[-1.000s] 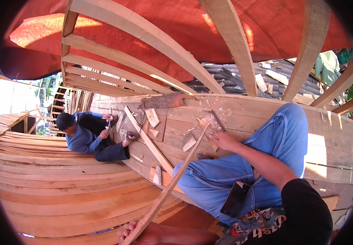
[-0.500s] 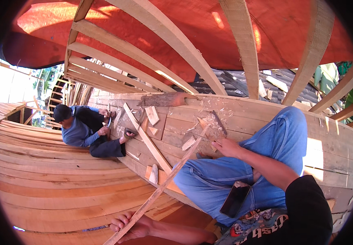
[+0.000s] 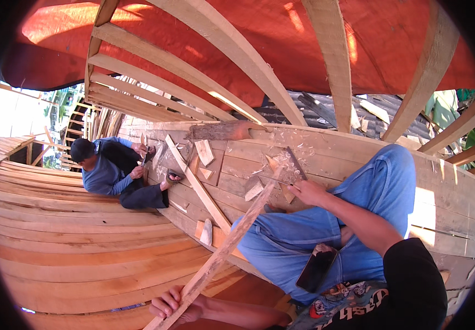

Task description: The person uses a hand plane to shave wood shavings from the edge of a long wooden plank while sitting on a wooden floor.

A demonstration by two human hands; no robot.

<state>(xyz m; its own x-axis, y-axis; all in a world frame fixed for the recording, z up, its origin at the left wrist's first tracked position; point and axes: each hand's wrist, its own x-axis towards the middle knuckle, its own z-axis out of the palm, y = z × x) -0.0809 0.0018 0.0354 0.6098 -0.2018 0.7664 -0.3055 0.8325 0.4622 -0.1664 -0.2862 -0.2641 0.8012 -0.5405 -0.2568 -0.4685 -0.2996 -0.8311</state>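
A long wooden strip (image 3: 221, 253) slants across my left thigh from the lower left to the middle. Its near end is gripped by my left hand (image 3: 176, 303), the fingers wrapped round it. By the strip's far end is my right hand (image 3: 307, 194), closed on something slim that I cannot make out. A dark, narrow piece (image 3: 296, 163) lies on the boards just beyond that hand, among pale shavings (image 3: 283, 171). Small wood offcuts (image 3: 254, 191) sit close to the strip's tip. A phone (image 3: 317, 268) rests in my lap.
Another person (image 3: 119, 170) sits at the left, both hands on a small object. A loose batten (image 3: 196, 184) and wood scraps (image 3: 205, 153) lie on the plank deck (image 3: 435, 214). Curved timber ribs (image 3: 333, 66) rise beyond, before a red tarp (image 3: 380, 38). Curved planking (image 3: 83, 242) spreads at the left.
The strip has turned slightly, showing a broader face, and its far end sits a little lower. My right hand has shifted slightly up and right, nearer the dark piece.
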